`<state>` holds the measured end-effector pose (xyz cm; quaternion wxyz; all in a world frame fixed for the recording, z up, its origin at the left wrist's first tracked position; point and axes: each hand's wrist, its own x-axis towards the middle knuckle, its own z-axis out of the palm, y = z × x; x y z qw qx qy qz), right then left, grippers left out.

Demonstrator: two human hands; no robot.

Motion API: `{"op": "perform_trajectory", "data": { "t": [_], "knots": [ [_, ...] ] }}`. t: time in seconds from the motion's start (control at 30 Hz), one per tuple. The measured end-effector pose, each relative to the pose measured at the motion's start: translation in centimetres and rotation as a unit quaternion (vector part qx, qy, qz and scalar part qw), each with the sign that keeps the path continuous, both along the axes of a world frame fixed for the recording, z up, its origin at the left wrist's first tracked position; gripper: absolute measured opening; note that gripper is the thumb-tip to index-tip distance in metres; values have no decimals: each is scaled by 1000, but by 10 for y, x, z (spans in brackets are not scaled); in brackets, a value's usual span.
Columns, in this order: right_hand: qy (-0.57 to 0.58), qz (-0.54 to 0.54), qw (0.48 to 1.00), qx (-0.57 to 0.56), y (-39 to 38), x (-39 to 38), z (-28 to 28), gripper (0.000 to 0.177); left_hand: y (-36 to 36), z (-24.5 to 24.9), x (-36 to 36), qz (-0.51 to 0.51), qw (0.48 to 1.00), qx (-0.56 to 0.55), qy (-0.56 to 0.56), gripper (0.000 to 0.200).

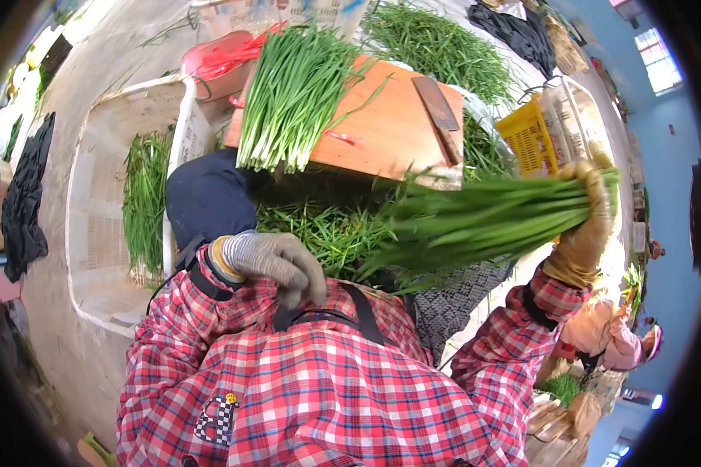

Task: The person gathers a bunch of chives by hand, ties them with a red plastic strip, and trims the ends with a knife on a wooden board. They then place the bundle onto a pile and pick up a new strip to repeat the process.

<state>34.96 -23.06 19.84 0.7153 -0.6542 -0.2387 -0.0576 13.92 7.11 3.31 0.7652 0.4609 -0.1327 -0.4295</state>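
By the gloved fingers of the right hand (pixel 588 208), a bunch of long green leaves (pixel 483 212) is grasped near the board (pixel 382 109); the fingers of the left hand (pixel 279 261) are released, loosely bent, before the plaid shirt (pixel 327 373). On the board, another green bunch (pixel 294 93) and a knife (pixel 436 105) are laid.

I see the right hand (pixel 588 214) gripping greens (pixel 483 214), the left hand (pixel 276 261) near the shirt (pixel 319 381); a knife (pixel 436 105) and bundle (pixel 296 93) lie apart on the surface (pixel 378 113).
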Motion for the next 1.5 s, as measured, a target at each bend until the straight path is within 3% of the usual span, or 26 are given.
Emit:
{"op": "perform_trajectory", "data": {
  "t": [0.07,0.13,0.23,0.27,0.3,0.33,0.37,0.43,0.47,0.5,0.53,0.6,0.63,0.73,0.77,0.8,0.87,0.93,1.0,1.07,1.13,1.3,1.37,1.4,1.47,1.5],
  "knots": [
    [-136,-33,990,-35,16,-9,30,30,-25,30,25,-18,976,-94,-194,47],
    [-276,-166,942,-98,40,-20,45,28,-41,55,52,-41,972,-68,-221,62],
    [-380,-171,909,6,79,-17,21,26,-81,79,91,120,957,-239,-114,85],
    [-530,-85,844,3,96,-9,23,19,-90,74,113,134,942,-303,-60,91],
    [-528,-31,834,-155,93,-13,25,17,-91,76,133,151,932,-326,-50,92],
    [-547,-46,830,-97,106,-8,0,18,-89,80,151,166,922,-348,-38,94],
    [-548,-72,794,-252,111,-12,-8,19,-87,91,159,226,878,-422,4,82],
    [-558,17,788,-262,118,2,-58,31,-71,41,181,154,812,-552,109,54],
    [-511,55,808,-288,115,-1,-80,33,-69,15,183,142,786,-579,162,47],
    [-454,76,822,-335,112,-9,-101,37,-66,-36,192,248,787,-535,181,42],
    [-382,124,839,-367,108,-14,-136,46,-60,-51,190,160,800,-526,239,40],
    [-277,184,849,-412,102,-25,-178,53,-62,-108,186,206,829,-412,318,42],
    [-251,202,842,-433,97,-29,-195,56,-59,-140,179,185,815,-421,353,43],
    [-227,210,844,-437,85,-49,-182,55,-69,-160,159,285,822,-358,339,43],
    [-204,206,865,-409,81,-58,-179,49,-72,-136,156,335,821,-319,335,33],
    [-168,229,891,-354,77,-64,-180,35,-72,-139,156,316,821,-350,323,38],
    [-37,375,849,-370,75,-83,-189,24,-74,-151,156,328,801,-383,323,40],
    [108,494,756,-416,56,-107,-214,24,-84,-160,155,312,805,-402,304,51],
    [194,534,704,-427,67,-94,-211,28,-84,-162,153,307,802,-416,299,54],
    [215,479,768,-368,70,-76,-224,29,-85,-162,150,302,805,-413,300,56],
    [217,420,792,-387,69,-52,-256,29,-86,-162,150,290,812,-410,297,58],
    [222,463,742,-431,32,-39,-260,29,-89,-164,146,312,807,-390,316,63],
    [410,433,732,-329,7,-34,-253,31,-88,-163,146,313,804,-396,315,62],
    [425,331,777,-326,5,-28,-244,32,-89,-163,145,313,804,-394,316,62],
    [296,188,904,-244,1,-17,-263,33,-87,-162,144,308,794,-402,336,62],
    [296,186,905,-241,12,-14,-253,33,-87,-163,145,308,796,-398,337,62]
  ]
}}
